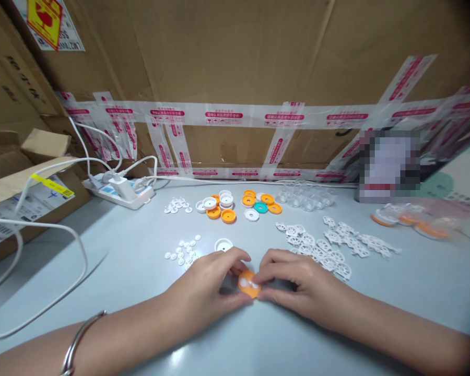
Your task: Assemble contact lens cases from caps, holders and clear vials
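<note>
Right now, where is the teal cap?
Head view, just right of centre on the table: the teal cap lies among orange caps, beside a white cap.

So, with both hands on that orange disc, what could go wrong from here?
The orange disc is pinched at its edges by the left hand and right hand; its small white inserts might pop out. The left hand could also scatter the loose white buttons close by.

At lower centre, the left hand [209,284] and right hand [297,284] pinched an orange disc [249,283] together over the grey table [141,261]; white gear-like pieces [329,245] lay right of centre.
</note>
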`<control>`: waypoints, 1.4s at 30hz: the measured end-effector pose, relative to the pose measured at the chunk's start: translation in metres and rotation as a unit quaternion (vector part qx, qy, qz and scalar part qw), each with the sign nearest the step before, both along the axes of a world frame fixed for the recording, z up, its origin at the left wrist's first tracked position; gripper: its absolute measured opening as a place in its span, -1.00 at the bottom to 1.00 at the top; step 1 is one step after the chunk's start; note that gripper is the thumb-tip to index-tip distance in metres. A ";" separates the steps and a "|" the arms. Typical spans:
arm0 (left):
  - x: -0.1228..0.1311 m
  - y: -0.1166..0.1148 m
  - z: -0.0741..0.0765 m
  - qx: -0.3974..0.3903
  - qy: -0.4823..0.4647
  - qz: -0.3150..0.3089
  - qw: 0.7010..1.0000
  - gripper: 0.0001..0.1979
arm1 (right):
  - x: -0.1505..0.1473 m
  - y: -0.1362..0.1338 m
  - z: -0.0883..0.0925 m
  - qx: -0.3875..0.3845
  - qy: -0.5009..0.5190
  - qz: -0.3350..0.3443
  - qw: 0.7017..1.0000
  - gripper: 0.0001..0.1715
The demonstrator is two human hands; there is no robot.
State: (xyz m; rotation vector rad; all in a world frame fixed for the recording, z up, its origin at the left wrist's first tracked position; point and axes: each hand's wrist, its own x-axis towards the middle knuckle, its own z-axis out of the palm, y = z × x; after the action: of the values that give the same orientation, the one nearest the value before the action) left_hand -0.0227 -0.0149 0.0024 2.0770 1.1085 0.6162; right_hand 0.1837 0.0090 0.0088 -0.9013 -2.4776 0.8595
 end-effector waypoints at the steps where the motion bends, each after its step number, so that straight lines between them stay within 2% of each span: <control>1: 0.000 0.000 0.001 0.002 0.002 -0.002 1.000 -0.65 | 0.000 0.000 0.000 -0.003 0.002 -0.001 1.000 -0.83; 5: -0.009 0.005 0.014 0.031 0.025 0.015 0.999 -0.56 | 0.000 0.000 0.004 -0.020 0.008 -0.010 1.000 -0.83; 8: -0.023 0.016 0.028 0.068 0.066 0.042 0.995 -0.67 | 0.001 0.001 0.007 -0.029 0.011 -0.023 0.999 -0.80; 10: -0.031 0.024 0.032 0.086 0.099 0.037 0.991 -0.71 | 0.001 0.002 0.007 -0.028 0.011 -0.031 0.999 -0.79; 13: -0.037 0.033 0.027 0.082 0.121 0.010 0.989 -0.70 | 0.002 0.003 0.006 -0.024 0.009 -0.045 0.999 -0.73; 17: -0.033 0.035 0.017 0.072 0.109 -0.001 0.991 -0.63 | -0.001 0.000 0.002 -0.025 -0.011 -0.073 0.997 -0.51; 22: -0.027 0.033 0.017 0.068 0.108 0.000 0.992 -0.74 | -0.008 -0.006 -0.004 -0.027 -0.012 -0.102 0.994 -0.37; 26: -0.029 0.033 0.016 0.072 0.105 0.001 0.992 -0.73 | -0.011 -0.008 -0.006 -0.025 -0.005 -0.114 0.993 -0.37; 33: -0.030 0.033 0.015 0.071 0.095 0.003 0.993 -0.75 | -0.010 -0.009 -0.007 -0.003 0.006 -0.099 0.995 -0.53; 36: -0.028 0.033 0.016 0.036 0.056 0.021 0.998 -0.73 | -0.009 -0.009 -0.008 0.010 0.014 -0.090 0.996 -0.60; 39: -0.027 0.035 0.017 -0.057 -0.035 0.043 0.997 -0.69 | -0.008 -0.009 -0.009 0.012 0.022 -0.083 0.996 -0.61; 42: -0.027 0.036 0.018 -0.143 -0.117 0.054 0.981 -0.71 | -0.008 -0.009 -0.008 0.010 0.028 -0.081 0.996 -0.62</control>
State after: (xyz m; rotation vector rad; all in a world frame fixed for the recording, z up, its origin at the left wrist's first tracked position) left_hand -0.0502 0.0209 0.0202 1.6624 1.1056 0.6907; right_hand 0.1759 0.0001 0.0005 -1.0401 -2.3250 0.7929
